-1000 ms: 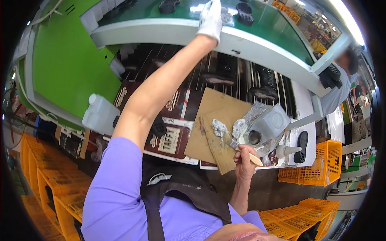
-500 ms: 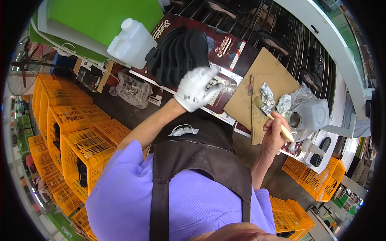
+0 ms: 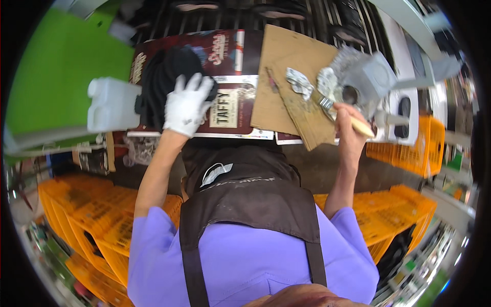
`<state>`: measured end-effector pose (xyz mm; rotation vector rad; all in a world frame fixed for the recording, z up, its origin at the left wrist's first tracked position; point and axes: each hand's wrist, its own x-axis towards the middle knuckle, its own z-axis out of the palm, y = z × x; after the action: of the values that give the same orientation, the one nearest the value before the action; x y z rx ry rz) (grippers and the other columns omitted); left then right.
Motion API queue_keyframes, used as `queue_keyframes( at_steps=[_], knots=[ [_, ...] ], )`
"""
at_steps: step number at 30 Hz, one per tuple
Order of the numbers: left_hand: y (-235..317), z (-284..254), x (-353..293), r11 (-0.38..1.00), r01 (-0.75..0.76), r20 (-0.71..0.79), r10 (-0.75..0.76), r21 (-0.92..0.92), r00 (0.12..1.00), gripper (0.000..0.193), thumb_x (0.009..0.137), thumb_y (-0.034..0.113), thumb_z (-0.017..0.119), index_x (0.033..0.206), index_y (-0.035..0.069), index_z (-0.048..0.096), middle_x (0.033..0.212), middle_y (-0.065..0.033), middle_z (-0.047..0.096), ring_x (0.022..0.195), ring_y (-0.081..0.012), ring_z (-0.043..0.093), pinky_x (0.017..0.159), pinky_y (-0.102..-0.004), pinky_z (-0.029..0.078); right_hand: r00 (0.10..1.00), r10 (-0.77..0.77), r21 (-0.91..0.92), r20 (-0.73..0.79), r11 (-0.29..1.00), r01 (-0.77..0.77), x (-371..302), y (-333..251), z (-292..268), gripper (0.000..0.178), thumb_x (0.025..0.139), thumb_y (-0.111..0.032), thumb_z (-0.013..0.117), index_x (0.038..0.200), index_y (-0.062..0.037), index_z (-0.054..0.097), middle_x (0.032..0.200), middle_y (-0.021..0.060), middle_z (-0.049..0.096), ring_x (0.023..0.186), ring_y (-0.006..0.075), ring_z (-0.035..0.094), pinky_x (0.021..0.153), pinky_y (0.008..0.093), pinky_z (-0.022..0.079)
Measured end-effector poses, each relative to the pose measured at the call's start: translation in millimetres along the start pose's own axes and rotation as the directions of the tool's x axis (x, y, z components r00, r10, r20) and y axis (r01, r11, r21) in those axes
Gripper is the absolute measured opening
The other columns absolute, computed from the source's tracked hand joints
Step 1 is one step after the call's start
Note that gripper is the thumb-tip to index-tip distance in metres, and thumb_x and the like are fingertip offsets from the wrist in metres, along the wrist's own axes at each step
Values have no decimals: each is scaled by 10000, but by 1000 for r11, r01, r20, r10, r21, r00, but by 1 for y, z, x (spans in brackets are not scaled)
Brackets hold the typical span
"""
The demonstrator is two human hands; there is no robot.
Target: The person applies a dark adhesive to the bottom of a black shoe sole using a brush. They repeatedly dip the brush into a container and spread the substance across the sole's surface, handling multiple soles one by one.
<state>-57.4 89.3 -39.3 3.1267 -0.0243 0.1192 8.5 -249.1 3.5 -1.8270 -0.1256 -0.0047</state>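
Your left grip [image 3: 184, 105], in a white glove, has its fingers spread and closed on nothing that shows. It lies over the near right side of the bunched black shoe soles [image 3: 156, 77]; how firmly the fingertips touch them, you cannot tell from this view. The soles sit just left of and beyond that glove, on dark red printed cardboard [image 3: 243, 100], their long axis seeming to run away from your body, though blur softens their edges. The white jug [image 3: 113, 105] stands close on their left.

Your right grip [image 3: 347, 123], bare, is wrapped round the wooden handle of a paintbrush [image 3: 362, 126]. The brush lies slantwise, its bristles pointing away and to your left, its handle end nearer you and to the right. Those bristles are just beside the crumpled scraps [image 3: 299, 84] on the brown cardboard [image 3: 296, 43].

So your left hand is clearly nearer the soles; your right, with the brush, is well apart from them, across the brown cardboard.
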Motion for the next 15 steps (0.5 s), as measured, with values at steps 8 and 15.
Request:
queue_keyframes(
  at_steps=[8,15],
  knots=[
    [-23,-8,-7,476,64,-103,-317,-877,943,506,743,128,726,1178,-37,528,1217,-172,521,1129,-213,498,920,-320,421,971,-128,-264,-204,962,71,33,17,-49,132,830,-114,646,849,16,648,693,-45,564,624,23,465,540,178,369],
    [-41,-2,-9,3,195,144,-663,-981,734,259,864,114,575,1069,-42,606,1031,-123,630,933,-163,602,845,-278,482,980,-187,-631,-71,769,101,57,57,-52,176,779,-220,656,823,-50,666,649,146,607,549,253,582,548,314,454]
  ],
)
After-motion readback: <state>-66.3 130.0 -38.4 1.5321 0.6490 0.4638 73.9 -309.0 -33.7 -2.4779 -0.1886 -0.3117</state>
